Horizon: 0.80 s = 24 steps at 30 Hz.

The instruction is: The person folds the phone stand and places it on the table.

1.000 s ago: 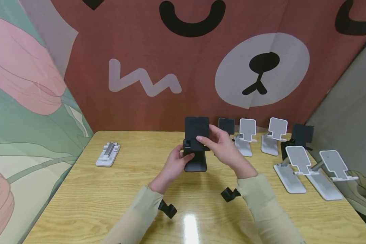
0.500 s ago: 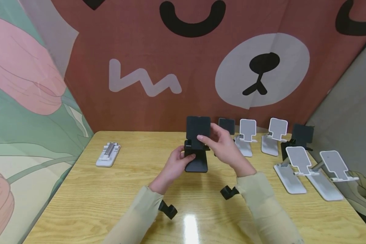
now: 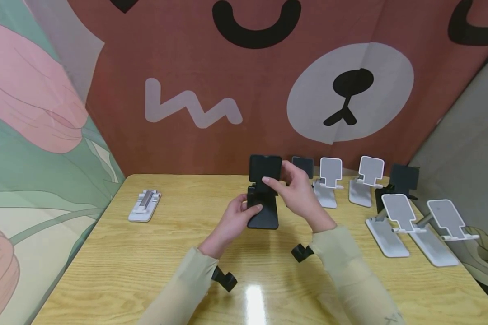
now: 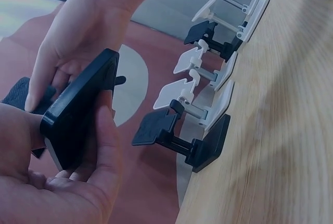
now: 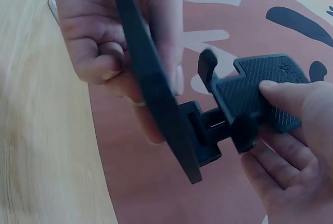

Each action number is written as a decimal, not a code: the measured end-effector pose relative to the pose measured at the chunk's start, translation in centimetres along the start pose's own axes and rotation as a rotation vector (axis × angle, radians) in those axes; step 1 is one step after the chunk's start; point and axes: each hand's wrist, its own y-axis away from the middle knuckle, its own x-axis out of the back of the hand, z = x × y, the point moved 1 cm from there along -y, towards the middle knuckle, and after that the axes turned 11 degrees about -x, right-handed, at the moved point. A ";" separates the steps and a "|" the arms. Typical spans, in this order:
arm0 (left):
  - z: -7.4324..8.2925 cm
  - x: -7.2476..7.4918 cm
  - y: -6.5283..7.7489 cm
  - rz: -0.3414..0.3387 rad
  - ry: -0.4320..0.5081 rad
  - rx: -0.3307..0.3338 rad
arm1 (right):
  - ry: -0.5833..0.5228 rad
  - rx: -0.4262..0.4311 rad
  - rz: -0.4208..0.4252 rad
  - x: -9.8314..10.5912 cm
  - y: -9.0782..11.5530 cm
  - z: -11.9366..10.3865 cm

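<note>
1. Currently we have the black phone stand (image 3: 263, 196) lifted above the wooden table (image 3: 179, 246), near the middle of its width and toward the far edge.

2. Our left hand (image 3: 236, 215) pinches the base plate (image 5: 156, 91), thumb on one face and fingers behind. Our right hand (image 3: 298, 188) pinches the upper plate (image 5: 250, 94) in the same way, thumb in front.

3. We judge the hinge (image 5: 202, 135) between the plates to be the trouble spot: if it is stiff and we twist instead of bending along its axis, the base could slip from our left fingers.

4. A sudden give could also nip a fingertip, since fingers lie close behind the plates. The small hooks (image 5: 207, 67) could snag the right thumb if it slid down.

5. On the right, room is tight. From the head the right hand partly covers the nearest black stand (image 3: 302, 167), though the left wrist view shows them apart; swinging the elbow or hand outward might topple it or the white stand (image 3: 330, 174) beside it.

6. Leftward we have more room: a wide stretch of wood runs to the folded white stand (image 3: 143, 207). Forward, the patterned cloth (image 3: 187, 149) rises behind the table's far edge, limiting any push away from us.
</note>
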 end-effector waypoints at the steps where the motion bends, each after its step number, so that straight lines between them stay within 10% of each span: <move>1: 0.0 0.0 0.0 -0.003 -0.001 0.002 | 0.005 0.005 0.013 0.0 0.0 0.1; 24: -0.4 -0.2 -0.4 0.027 0.020 0.022 | -0.005 -0.079 0.063 0.3 -0.4 -0.6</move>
